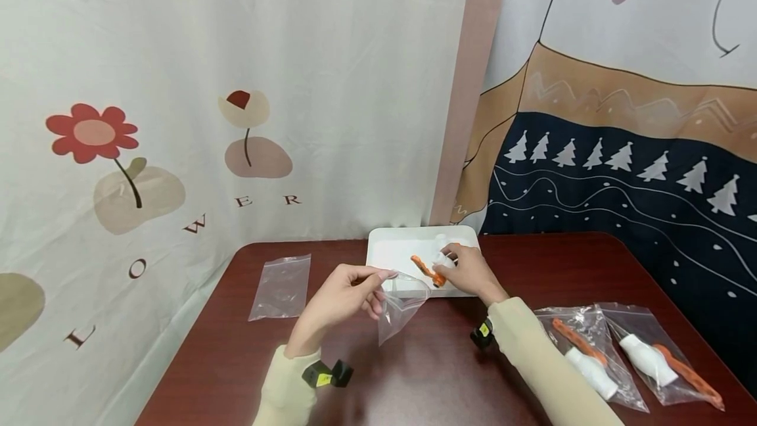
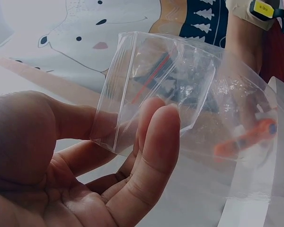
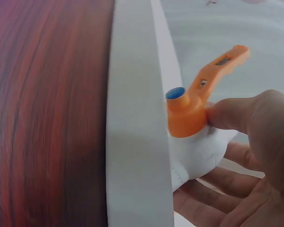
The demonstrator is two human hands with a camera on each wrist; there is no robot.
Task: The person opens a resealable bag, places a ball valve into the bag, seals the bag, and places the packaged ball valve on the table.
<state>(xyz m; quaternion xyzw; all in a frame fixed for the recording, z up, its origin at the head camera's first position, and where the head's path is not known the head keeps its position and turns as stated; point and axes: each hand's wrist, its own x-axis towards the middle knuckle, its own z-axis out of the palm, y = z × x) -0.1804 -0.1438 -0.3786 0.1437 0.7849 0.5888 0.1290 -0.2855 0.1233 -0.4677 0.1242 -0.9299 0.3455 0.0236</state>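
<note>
My left hand (image 1: 343,296) pinches a clear zip bag (image 1: 399,314) near its zip edge, in front of the white tray (image 1: 387,252). In the left wrist view the bag (image 2: 203,90) hangs partly spread beyond the fingertips. Inside the tray, my right hand (image 1: 471,272) grips a plastic valve (image 1: 427,269) with a white body and an orange lever. The right wrist view shows the orange lever (image 3: 217,71) with a blue round end, and the white body (image 3: 199,153) between thumb and fingers. The tray's rim (image 3: 137,118) hides part of the valve.
A flat zip bag (image 1: 280,286) lies on the table's left side. To the right, beside my forearm, lie two zip bags, each with a white part (image 1: 591,373) and an orange lever (image 1: 688,377). A printed curtain (image 1: 355,84) hangs behind the table.
</note>
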